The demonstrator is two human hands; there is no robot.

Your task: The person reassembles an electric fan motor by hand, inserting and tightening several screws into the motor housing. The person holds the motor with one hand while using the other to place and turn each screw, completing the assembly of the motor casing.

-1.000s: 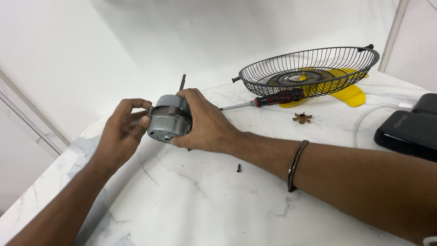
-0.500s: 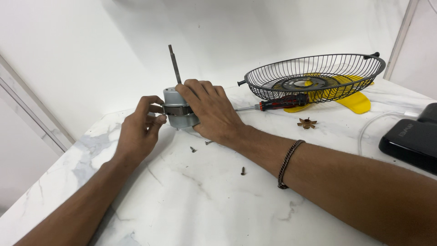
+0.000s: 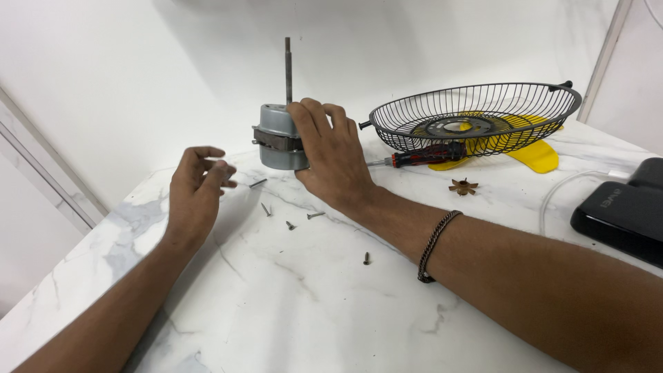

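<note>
- Head view: the grey fan motor [image 3: 277, 138] stands upright on the marble table [image 3: 290, 304], at about 11 o'clock from frame centre, its thin shaft [image 3: 288, 69] pointing straight up.
- Half a second ago both hands were on the motor; now the left hand [image 3: 197, 190] has come off it and hangs at its 8 o'clock, fingers loosely curled. It may pinch something small at the fingertips, but I cannot tell.
- Right hand [image 3: 331, 155] stays wrapped round the motor's right side, fingers over the rounded top cap, gripping it firmly.
- Motor body: smooth grey caps above and below, a darker laminated band round the middle.
- Loose screws [image 3: 290, 222] lie scattered on the table at the motor's 6 o'clock, one more [image 3: 366, 258] nearer the forearm.
- At the motor's 3 o'clock: a red-and-black screwdriver [image 3: 425, 155], a black wire fan guard [image 3: 476, 117] resting over a yellow fan blade [image 3: 532, 155], and a small brown star-shaped piece [image 3: 463, 186].
- Far at 4 o'clock sits a black box [image 3: 621, 211].
</note>
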